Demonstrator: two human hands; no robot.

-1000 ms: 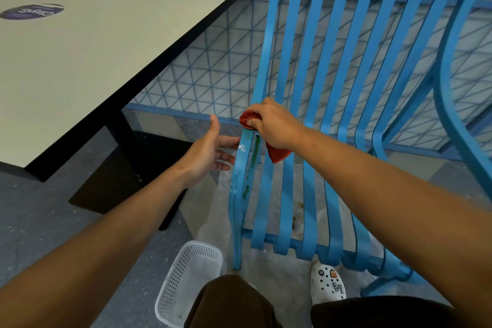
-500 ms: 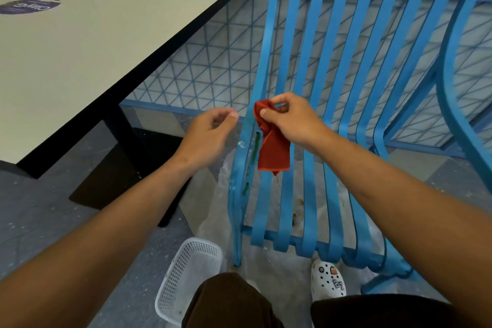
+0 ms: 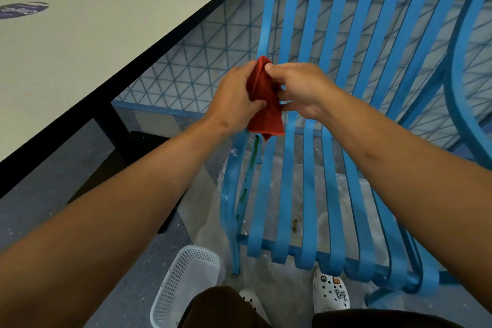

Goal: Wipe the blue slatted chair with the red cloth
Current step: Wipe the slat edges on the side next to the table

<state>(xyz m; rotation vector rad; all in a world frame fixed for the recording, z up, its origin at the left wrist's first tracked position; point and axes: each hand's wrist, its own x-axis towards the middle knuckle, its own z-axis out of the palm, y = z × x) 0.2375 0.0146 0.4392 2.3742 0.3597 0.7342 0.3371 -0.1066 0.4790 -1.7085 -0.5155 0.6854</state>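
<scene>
The blue slatted chair stands in front of me, its seat towards my knees. A green streak runs down its leftmost seat slat, and brown spots mark the middle slats. The red cloth hangs in the air above the seat's back left corner, clear of the slats. My left hand grips the cloth from the left. My right hand pinches its upper edge from the right.
A cream table with a black edge stands to the left. A white mesh basket lies on the floor by the chair's front left leg. My white clogs are under the seat's front. Blue wire fencing runs behind.
My right hand lifted the cloth off the chair's left edge and let it unfold. My left hand, open before, moved right and took hold of the cloth.
</scene>
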